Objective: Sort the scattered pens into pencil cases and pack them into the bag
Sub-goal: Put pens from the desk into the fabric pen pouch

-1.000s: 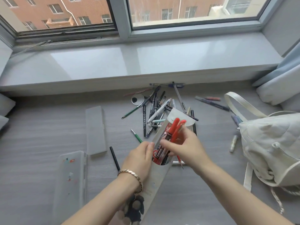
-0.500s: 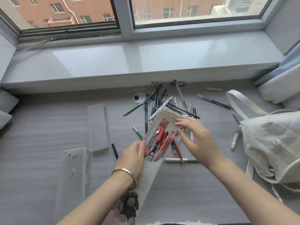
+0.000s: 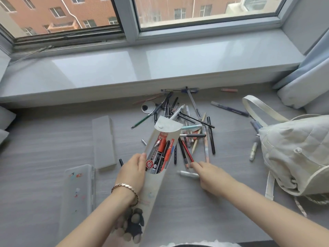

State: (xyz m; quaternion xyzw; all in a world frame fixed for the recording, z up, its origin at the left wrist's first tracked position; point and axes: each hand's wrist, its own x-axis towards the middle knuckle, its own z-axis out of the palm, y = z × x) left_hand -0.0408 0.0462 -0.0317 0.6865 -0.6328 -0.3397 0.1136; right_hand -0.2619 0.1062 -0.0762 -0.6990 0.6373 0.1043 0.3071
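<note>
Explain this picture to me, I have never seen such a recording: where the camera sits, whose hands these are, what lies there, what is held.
No machine: a person wears one camera on the head, looking down at their bare hands. The left hand grips an open pencil pouch holding red and black pens. The right hand reaches to a red pen's near end; whether it grips is unclear. On the grey surface lie a pile of pens, a frosted pencil case, a clear pencil case and a white bag.

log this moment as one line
left hand grips pale soft pencil case, part-filled with pens | right hand fingers at end of thin red pencil on grey table | white quilted bag lies at right
</note>
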